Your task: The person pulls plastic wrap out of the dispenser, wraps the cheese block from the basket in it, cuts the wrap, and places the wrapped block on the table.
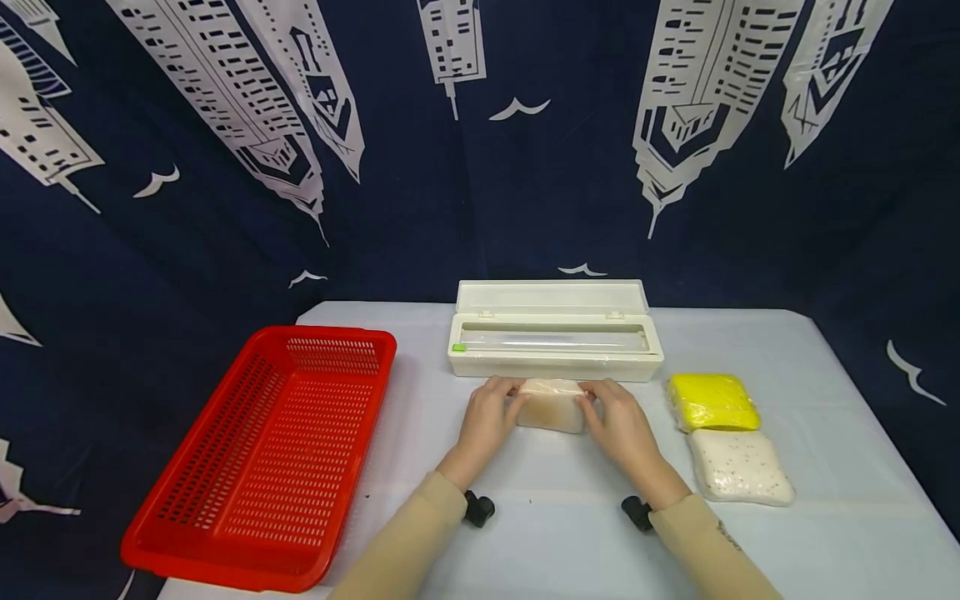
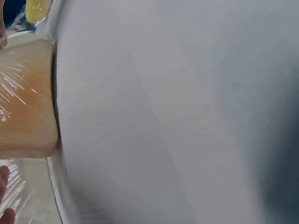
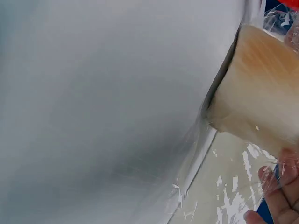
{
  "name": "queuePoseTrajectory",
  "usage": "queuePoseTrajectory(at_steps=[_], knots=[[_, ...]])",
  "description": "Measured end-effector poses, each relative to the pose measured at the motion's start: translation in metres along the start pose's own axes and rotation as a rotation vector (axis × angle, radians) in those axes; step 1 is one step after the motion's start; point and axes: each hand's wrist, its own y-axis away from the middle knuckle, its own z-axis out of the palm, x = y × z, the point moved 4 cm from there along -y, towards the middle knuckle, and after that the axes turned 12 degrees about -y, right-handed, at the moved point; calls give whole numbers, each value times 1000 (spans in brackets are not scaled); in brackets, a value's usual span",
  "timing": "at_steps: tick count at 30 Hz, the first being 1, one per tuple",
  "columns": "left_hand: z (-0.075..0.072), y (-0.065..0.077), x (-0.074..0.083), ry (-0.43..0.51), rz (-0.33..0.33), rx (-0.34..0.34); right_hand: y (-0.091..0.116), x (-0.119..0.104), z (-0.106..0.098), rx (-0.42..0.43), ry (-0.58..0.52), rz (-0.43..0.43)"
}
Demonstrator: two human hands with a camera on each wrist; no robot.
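Note:
A pale bread roll with a browned top (image 1: 551, 408) lies between my hands, just in front of the wrap dispenser (image 1: 555, 367). Clear plastic wrap (image 3: 229, 196) covers the roll and spreads over its sides, as the right wrist view shows. At the roll's left end my left hand (image 1: 487, 417) pinches the wrap, thumb close to the bread. My right hand (image 1: 618, 421) does likewise at the right end. Only some fingertips (image 2: 3, 179) show in the left wrist view, and the exact grip is partly hidden. The dispenser's lid stands raised, with a film roll (image 1: 555, 340) inside.
To the left stands a red perforated basket (image 1: 285, 450). On the right lie a yellow wrapped block (image 1: 712, 402) and a white speckled wrapped piece (image 1: 738, 465), one in front of the other. A dark patterned curtain (image 1: 480, 208) hangs behind the white table (image 1: 555, 542).

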Motion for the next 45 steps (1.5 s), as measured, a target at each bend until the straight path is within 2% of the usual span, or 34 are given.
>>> queuePoseTrajectory(at_steps=[5,12,17,20,25,28,32,36,40,45], knots=[[8,-10,-4,20,-39,-12,-11,8,4,-29,-15,72],[9,-22,-4,30,-60,23,-25,17,8,-68,-20,176],[13,-30,-10,150,-140,-33,-32,19,10,-66,-37,228],[18,-33,-17,255,-236,-82,-35,22,11,-70,-51,274],[23,-34,-24,391,-369,-92,-38,27,12,-61,-70,344],[24,-34,-26,449,-392,-100,-38,28,12,-51,-82,371],[20,-31,-31,472,-373,-99,-37,27,10,-50,-88,381],[11,-28,-42,434,-364,-21,-36,25,6,-49,-97,375],[-8,-28,-56,338,-367,125,-34,23,-1,-35,-95,367],[-32,-30,-72,250,-393,311,-37,19,-9,48,-106,295]])
